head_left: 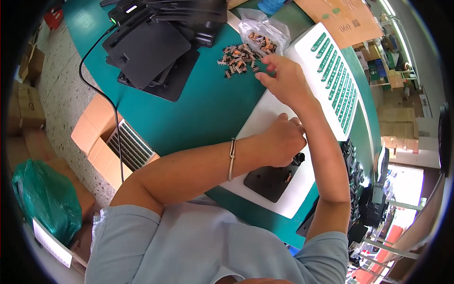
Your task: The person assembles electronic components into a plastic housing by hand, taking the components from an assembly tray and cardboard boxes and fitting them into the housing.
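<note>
My left hand (285, 141), with a bracelet at its wrist, is curled closed above a flat black plastic plate (272, 183). What its fingers hold, if anything, is hidden. A small orange-and-metal part and a black round knob-like piece (299, 158) show on the plate, which lies on a white foam sheet (251, 124). Farther off, my right hand (286, 78) reaches to the edge of a loose pile of small metal-and-orange components (238, 59). Its thumb and forefinger are apart, with nothing visible between them. A clear plastic bag (276, 29) holding more such components stands just behind.
Right of my right arm lies a white foam tray (302, 45) with rows of small green circuit boards. Black plastic panels (151, 49) are stacked at the far left, where a black cable (97, 87) hangs down. An open carton (97, 128) stands left of the green table (198, 111).
</note>
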### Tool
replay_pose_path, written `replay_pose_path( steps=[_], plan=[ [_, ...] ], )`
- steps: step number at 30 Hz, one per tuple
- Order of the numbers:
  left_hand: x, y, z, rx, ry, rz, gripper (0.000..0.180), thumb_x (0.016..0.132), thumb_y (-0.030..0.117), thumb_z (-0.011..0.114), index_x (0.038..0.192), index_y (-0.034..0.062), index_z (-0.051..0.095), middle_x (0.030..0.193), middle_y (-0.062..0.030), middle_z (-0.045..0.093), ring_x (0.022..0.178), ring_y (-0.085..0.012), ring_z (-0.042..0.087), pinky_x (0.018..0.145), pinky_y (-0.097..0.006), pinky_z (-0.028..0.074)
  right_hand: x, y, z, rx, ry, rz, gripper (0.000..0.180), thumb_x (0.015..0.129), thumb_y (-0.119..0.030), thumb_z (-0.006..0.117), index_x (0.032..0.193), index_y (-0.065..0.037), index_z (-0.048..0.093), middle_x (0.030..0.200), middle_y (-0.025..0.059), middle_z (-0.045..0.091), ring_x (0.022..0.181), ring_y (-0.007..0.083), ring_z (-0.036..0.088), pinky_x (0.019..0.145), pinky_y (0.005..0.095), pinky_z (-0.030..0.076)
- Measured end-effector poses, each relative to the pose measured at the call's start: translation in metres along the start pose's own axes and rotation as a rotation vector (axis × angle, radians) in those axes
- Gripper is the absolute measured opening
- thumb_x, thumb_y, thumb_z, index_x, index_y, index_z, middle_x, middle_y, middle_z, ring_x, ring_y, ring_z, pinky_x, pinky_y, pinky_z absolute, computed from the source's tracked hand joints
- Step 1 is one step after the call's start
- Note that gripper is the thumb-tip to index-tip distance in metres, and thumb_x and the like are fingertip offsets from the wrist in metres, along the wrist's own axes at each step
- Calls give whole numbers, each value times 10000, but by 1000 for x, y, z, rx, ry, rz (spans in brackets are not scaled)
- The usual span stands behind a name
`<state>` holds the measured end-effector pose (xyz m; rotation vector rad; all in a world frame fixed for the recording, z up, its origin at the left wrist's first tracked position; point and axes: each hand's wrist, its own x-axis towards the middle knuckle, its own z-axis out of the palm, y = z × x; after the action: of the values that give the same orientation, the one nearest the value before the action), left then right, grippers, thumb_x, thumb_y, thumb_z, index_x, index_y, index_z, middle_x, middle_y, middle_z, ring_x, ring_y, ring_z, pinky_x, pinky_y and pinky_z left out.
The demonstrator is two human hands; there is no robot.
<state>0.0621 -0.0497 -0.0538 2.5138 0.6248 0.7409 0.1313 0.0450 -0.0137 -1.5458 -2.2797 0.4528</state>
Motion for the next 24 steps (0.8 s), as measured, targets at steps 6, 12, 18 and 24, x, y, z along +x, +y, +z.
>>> replay_pose_path(
  steps=[6, 12, 18, 24],
  plan=[
    [-2, -5, 10, -160, 208, 29, 545, 621, 54, 749, 1153, 39, 632, 1142, -138, 649, 1114, -326, 584, 895, -476, 432, 4, 1, 10, 26, -67, 75, 196, 834, -205, 727, 929, -43, 670, 794, 140, 686, 726, 310, 660, 670, 407, 518],
    [-1, -4, 8, -187, 335, 66, 547, 608, 38, 738, 1145, 32, 633, 1147, -142, 651, 1119, -343, 583, 911, -475, 431, 1, 0, 6, 19, -115, 35, 143, 839, -181, 719, 858, -51, 661, 767, 130, 671, 694, 297, 647, 635, 411, 493],
    [2, -2, 2, -154, 49, 49, 443, 662, 105, 740, 1093, 44, 656, 1155, -139, 642, 1124, -329, 569, 874, -467, 426, 0, 11, 4, 108, -62, -151, 127, 861, -185, 662, 851, -58, 657, 736, 130, 652, 679, 331, 621, 638, 416, 489],
    [-4, -3, -4, -1, -32, -8, 265, 685, 255, 789, 857, 100, 660, 927, -58, 564, 972, -253, 540, 798, -404, 414, 18, 37, -51, 55, 271, -63, 148, 841, -178, 644, 915, -73, 717, 847, 156, 702, 746, 337, 679, 702, 381, 539]
  ],
)
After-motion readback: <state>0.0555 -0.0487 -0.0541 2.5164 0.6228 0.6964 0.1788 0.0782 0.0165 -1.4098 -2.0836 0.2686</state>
